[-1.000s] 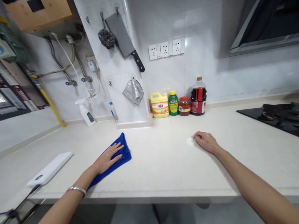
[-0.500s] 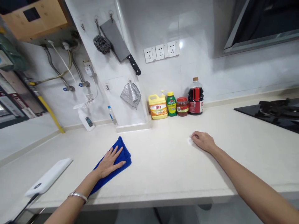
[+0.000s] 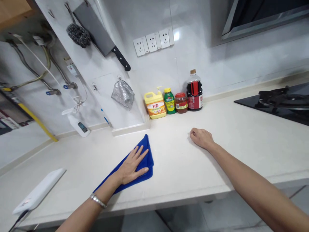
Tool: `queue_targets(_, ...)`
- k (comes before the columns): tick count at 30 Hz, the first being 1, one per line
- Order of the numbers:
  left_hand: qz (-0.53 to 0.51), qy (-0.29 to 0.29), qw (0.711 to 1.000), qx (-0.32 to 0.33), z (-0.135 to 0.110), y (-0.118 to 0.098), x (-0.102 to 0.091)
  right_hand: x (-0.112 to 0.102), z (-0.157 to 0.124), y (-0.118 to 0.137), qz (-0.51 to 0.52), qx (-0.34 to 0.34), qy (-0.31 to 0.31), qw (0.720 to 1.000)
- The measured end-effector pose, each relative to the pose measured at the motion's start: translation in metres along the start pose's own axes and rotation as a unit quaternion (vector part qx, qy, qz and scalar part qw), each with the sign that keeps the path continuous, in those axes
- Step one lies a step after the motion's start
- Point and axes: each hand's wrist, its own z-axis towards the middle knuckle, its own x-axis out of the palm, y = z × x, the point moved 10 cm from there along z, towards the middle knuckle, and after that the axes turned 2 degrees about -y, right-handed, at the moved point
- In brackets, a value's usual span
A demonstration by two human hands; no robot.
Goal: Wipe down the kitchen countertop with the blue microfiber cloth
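My left hand [image 3: 132, 164] lies flat with fingers spread on a folded blue cloth [image 3: 145, 161], pressing it to the pale countertop [image 3: 169, 174]. Part of the cloth is covered by the hand and wrist. Farther right, my right hand [image 3: 201, 138] rests on the counter with its fingers curled in. Whatever it may hold is hidden from view. Behind it, against the wall, stand a yellow detergent jug [image 3: 155, 106], a green bottle [image 3: 170, 102], a red-lidded jar [image 3: 181, 103] and a large dark sauce bottle [image 3: 194, 93].
A black gas stove [image 3: 277, 100] sits at the right. A white power bank [image 3: 40, 191] with a cable lies front left. By the back wall leans a white spray bottle [image 3: 78, 124]. On the pillar hang a cleaver [image 3: 96, 29], a scrubber [image 3: 78, 34] and a silvery cloth [image 3: 123, 93].
My left hand has slid the blue cloth to the right along the counter. My right hand stays curled on the counter. The view has turned, shifting the background left and up.
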Motion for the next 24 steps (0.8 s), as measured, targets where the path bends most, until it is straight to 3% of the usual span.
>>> queue_targets(5,-0.013,0.018,0.994,0.106,0.011,-0.055,0.002,-0.003,-0.001,0.0,0.003,0.004,-0.002,1.0)
queue_targets(12,-0.049,0.037,0.982,0.178,0.007,-0.108,-0.001,-0.004,0.0,-0.001,0.008,0.003,-0.007,1.0)
queue_targets(16,-0.051,0.034,0.982,0.178,0.006,-0.119,0.001,-0.003,0.001,-0.003,0.015,0.002,-0.007,1.0)
queue_targets(24,-0.086,0.013,0.986,0.143,0.006,-0.118,-0.005,-0.005,-0.001,-0.005,0.031,-0.008,-0.011,0.999)
